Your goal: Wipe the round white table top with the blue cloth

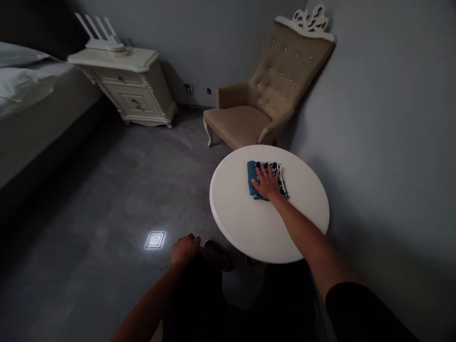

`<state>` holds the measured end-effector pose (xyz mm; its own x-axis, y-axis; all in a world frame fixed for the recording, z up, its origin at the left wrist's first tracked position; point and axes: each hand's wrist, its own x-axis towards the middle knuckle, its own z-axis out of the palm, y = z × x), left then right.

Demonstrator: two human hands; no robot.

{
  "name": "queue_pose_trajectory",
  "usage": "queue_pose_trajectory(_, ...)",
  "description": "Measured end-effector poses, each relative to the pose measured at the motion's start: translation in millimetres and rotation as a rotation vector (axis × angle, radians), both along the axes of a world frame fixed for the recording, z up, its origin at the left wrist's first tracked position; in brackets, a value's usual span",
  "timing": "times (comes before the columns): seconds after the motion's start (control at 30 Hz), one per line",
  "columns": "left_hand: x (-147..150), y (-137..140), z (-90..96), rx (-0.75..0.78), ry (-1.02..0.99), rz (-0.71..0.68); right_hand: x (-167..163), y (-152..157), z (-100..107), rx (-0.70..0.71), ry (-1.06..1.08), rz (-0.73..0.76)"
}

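Note:
My right hand (pixel 268 184) lies flat, fingers spread, on a folded blue cloth (pixel 252 180) with a dark patterned part (pixel 276 167). The cloth rests on a round white table (pixel 249 228), toward its far side. My left hand (pixel 184 249) hangs in a loose fist beside my dark-clad leg, to the left of the table and below its edge, with nothing seen in it.
A beige tufted armchair (pixel 263 99) stands against the wall behind the table. A cream nightstand (pixel 128 85) with a white router (pixel 105 40) is at the back left, next to a bed (pixel 32 90). Grey floor (pixel 107 190) with a bright square reflection (pixel 155 240).

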<state>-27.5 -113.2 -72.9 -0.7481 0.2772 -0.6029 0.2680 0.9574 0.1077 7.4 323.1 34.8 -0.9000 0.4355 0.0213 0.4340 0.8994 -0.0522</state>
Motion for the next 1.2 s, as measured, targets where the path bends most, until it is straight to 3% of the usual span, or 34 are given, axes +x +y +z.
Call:
queue_pose_trajectory(0.23, -2.2, 5.6, 3.9, 0.0, 0.018, -0.006, -10.5, 58.3, -5.2, -0.013, -0.004, -0.105)
queue_pose_trajectory(0.37, -1.5, 6.7, 5.3, -0.002, 0.02, -0.007, 17.7, 79.0, -5.8, -0.005, -0.013, -0.168)
queue_pose_trajectory(0.53, 1.7, 5.6, 5.9, 0.007, 0.033, -0.009, 75.8, 84.7, -7.0, 0.016, -0.058, -0.219)
queue_pose_trajectory(0.67, 7.4, 3.3, 7.4, 0.033, 0.036, -0.01, 129.9, 64.1, -10.0, 0.058, -0.06, -0.199)
queue_pose_trajectory(0.9, 13.6, 0.0, 6.9, 0.066, 0.048, -0.027, 196.8, -9.1, -19.6, 0.138, -0.057, -0.069)
queue_pose_trajectory(1.03, 12.8, 1.6, 4.1, 0.069, 0.052, -0.04, 198.3, -47.7, -21.4, 0.145, -0.029, 0.016)
queue_pose_trajectory(1.2, 10.1, 3.4, 0.3, 0.066, 0.047, -0.058, 164.4, -85.2, -15.5, 0.087, -0.004, 0.142)
